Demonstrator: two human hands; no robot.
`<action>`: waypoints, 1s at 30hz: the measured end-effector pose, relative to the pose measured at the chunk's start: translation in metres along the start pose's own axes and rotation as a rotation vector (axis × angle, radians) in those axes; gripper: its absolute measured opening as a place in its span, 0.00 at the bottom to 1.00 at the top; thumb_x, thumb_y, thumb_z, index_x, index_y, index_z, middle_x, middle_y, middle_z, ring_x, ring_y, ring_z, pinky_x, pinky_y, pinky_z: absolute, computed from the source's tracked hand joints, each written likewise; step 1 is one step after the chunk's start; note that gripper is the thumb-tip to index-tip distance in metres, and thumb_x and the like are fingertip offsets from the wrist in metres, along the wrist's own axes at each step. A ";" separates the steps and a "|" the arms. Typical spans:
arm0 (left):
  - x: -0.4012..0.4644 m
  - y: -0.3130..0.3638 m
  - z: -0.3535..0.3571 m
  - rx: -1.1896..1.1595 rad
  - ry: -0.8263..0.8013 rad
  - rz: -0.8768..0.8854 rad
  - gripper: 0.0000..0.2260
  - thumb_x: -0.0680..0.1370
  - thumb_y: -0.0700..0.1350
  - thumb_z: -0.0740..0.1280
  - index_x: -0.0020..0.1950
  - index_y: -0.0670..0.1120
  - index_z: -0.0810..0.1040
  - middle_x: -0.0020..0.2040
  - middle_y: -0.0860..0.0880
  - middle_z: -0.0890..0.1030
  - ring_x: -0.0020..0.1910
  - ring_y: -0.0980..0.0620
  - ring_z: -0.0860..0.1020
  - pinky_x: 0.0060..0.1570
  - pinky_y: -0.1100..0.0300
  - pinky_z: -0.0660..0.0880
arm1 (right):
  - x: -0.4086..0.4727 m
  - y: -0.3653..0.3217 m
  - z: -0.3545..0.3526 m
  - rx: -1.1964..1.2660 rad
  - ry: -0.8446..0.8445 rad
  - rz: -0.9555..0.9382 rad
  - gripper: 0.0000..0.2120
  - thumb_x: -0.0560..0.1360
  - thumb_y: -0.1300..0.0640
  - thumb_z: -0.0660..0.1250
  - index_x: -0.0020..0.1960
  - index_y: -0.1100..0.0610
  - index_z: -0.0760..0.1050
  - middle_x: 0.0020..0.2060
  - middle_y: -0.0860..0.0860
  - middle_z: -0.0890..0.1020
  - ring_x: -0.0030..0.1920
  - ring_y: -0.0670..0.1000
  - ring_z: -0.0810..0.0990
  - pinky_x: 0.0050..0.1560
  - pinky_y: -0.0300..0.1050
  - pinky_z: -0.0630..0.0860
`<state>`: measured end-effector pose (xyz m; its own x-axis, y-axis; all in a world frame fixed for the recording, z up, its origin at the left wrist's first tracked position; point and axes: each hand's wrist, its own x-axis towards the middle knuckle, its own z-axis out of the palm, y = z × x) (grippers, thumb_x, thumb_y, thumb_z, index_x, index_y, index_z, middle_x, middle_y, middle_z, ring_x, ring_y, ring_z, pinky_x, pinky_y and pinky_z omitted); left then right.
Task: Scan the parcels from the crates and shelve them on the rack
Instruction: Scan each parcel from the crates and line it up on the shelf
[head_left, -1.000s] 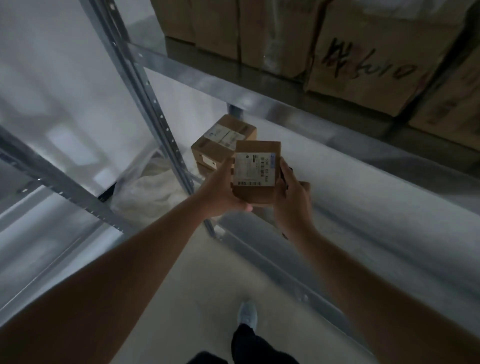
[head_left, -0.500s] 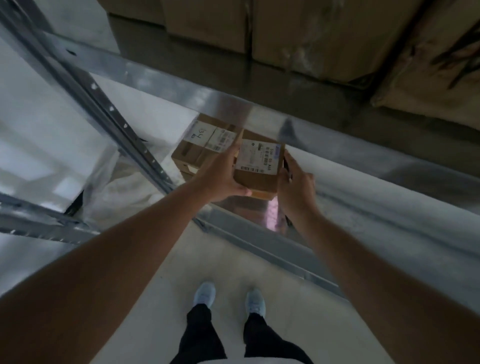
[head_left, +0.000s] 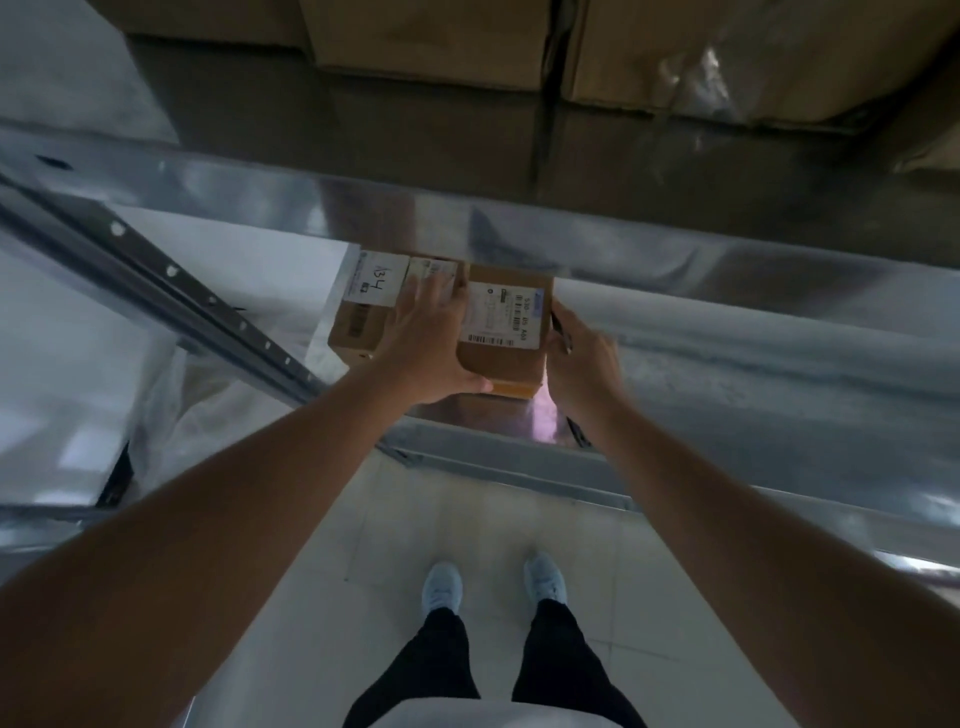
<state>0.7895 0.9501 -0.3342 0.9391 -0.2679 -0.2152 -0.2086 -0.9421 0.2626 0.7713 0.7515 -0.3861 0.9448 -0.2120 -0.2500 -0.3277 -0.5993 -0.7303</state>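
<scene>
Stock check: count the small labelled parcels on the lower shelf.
2: one parcel gripped between left hand and right hand; a second parcel left of it. The beam may hide more.

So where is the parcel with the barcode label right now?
In the head view the barcode-labelled parcel sits centre frame at the lower shelf, held between the left hand and right hand, just right of the parcel marked 34.

We reach both bare arms forward and down, our forearms drawing in toward each other. Our left hand grips the parcel from its left side, fingers spread past its far edge and thumb curled under its near corner. Our right hand closes on the parcel's right side, fingers hidden behind it, wrist bent slightly inward.
</scene>
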 end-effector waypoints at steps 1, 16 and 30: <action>0.000 -0.002 0.002 0.006 -0.011 -0.001 0.52 0.66 0.68 0.79 0.82 0.51 0.59 0.84 0.46 0.55 0.84 0.36 0.50 0.81 0.33 0.53 | 0.000 -0.002 0.002 -0.007 -0.001 -0.003 0.21 0.88 0.46 0.54 0.80 0.39 0.67 0.59 0.51 0.82 0.48 0.52 0.84 0.42 0.46 0.85; 0.000 -0.012 0.003 0.091 -0.129 -0.002 0.54 0.74 0.68 0.73 0.87 0.48 0.44 0.87 0.46 0.44 0.85 0.35 0.44 0.82 0.35 0.49 | 0.000 -0.006 0.018 -0.007 -0.015 0.070 0.28 0.78 0.37 0.46 0.78 0.29 0.62 0.58 0.51 0.82 0.53 0.56 0.82 0.54 0.58 0.84; -0.010 0.021 -0.031 0.101 -0.057 0.168 0.41 0.81 0.60 0.68 0.86 0.48 0.52 0.85 0.44 0.56 0.84 0.35 0.54 0.80 0.33 0.57 | -0.076 -0.046 -0.047 -0.284 0.105 -0.103 0.23 0.88 0.45 0.55 0.82 0.38 0.59 0.65 0.58 0.68 0.59 0.65 0.74 0.60 0.65 0.78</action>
<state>0.7840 0.9397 -0.2975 0.8725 -0.4312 -0.2300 -0.3900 -0.8979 0.2040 0.7149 0.7593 -0.3036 0.9721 -0.2088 -0.1066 -0.2330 -0.8101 -0.5380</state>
